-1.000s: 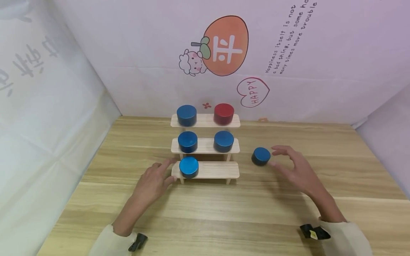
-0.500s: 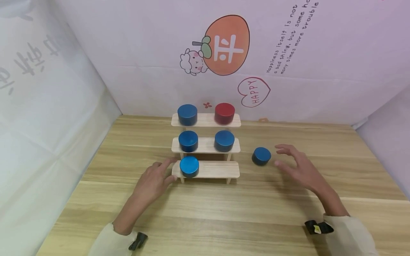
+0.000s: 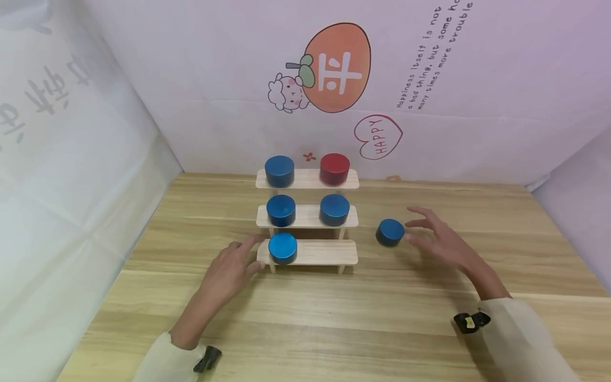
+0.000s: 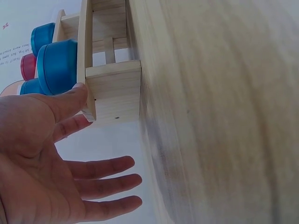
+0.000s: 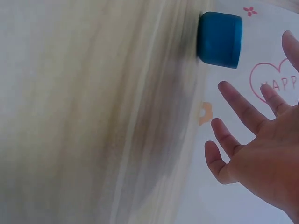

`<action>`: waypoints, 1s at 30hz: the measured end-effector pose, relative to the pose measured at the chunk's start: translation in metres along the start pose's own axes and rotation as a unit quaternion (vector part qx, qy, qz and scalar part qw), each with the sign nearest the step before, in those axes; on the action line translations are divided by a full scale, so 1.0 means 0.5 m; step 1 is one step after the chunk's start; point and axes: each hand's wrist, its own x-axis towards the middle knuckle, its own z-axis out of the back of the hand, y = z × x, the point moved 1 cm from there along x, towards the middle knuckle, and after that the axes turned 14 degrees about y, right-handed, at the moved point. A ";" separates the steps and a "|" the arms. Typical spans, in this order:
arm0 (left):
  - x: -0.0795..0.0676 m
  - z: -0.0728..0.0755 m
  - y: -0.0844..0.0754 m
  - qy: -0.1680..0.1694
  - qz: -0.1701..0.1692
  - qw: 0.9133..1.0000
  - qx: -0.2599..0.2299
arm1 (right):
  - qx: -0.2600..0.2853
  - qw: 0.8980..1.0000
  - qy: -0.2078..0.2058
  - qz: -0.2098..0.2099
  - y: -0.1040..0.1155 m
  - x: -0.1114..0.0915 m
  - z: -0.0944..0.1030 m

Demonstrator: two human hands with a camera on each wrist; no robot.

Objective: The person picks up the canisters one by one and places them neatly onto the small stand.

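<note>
A three-step wooden display stand (image 3: 329,252) holds round lids or tins, one of them red (image 3: 334,169) and the others blue. My left hand (image 3: 228,271) grips the left end of its lowest step between thumb and index finger; the other fingers stretch out in the left wrist view. Beside that hand, on the lowest step, sits a bright blue tin (image 3: 282,248). To the right of the stand, a blue tin (image 3: 390,232) rests on the table. My right hand (image 3: 441,241) hovers just right of it, fingers spread and holding nothing; a small gap shows in the right wrist view.
The table (image 3: 305,329) has a wood-grain top. A white printed sheet (image 3: 229,132) stands behind the stand, and white sheets (image 3: 71,185) flank both sides. Blue tins (image 3: 281,210) sit on the middle step, and another blue tin (image 3: 279,171) on the top step.
My right hand draws slightly away from the loose blue tin, then comes back closer to it with its fingers more raised. The left hand and the stand keep their place.
</note>
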 end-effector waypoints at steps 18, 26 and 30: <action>-0.003 -0.002 -0.002 -0.002 -0.001 1.000 -0.007 | -0.037 0.999 0.018 -0.016 -0.005 0.041 -0.017; -0.004 -0.003 0.000 -0.006 0.000 1.000 -0.005 | -0.046 0.998 0.021 -0.022 -0.008 0.056 -0.025; -0.004 -0.002 0.000 -0.008 0.002 1.000 -0.004 | -0.051 0.998 0.014 -0.020 -0.003 0.061 -0.025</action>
